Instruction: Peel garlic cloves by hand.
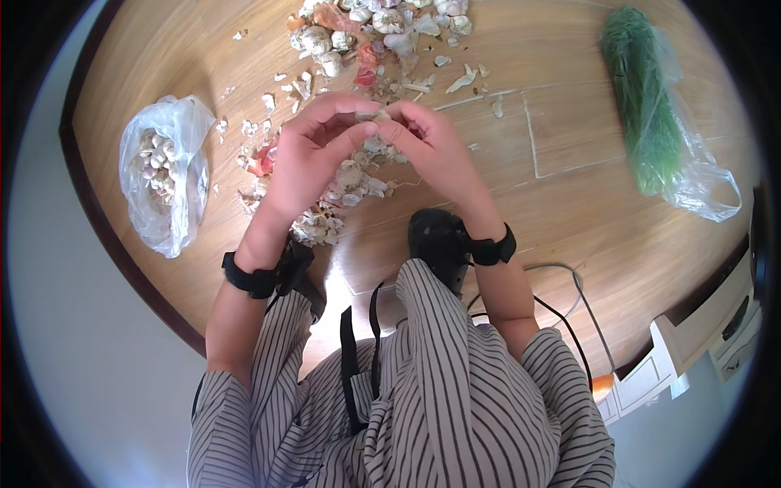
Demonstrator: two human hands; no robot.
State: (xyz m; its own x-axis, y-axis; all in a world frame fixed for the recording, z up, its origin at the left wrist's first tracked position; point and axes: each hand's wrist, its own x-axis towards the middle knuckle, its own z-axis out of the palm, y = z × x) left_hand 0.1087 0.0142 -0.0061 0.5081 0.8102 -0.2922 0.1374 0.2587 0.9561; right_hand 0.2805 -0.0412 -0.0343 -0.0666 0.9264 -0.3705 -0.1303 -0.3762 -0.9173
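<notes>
My left hand (311, 152) and my right hand (439, 146) meet above the wood-look floor. Between their thumbs and fingertips they grip a small pale garlic piece (371, 114), mostly covered by the fingers. Under and beside my left hand spreads a heap of papery garlic skins (351, 180), with a few reddish onion skins (266, 160) in it. Beyond both hands lies a pile of garlic bulbs (317, 40), mixed with loose skins. A clear plastic bag (192, 140) on the left stands open, holding separated garlic cloves (158, 152).
At the far right a bunch of long green vegetables (644, 104) lies in a clear plastic bag (701, 177). Cables (573, 299) run along the floor by my right arm, near white furniture (647, 360). A dark baseboard (97, 207) edges the floor on the left. Skin scraps are scattered around.
</notes>
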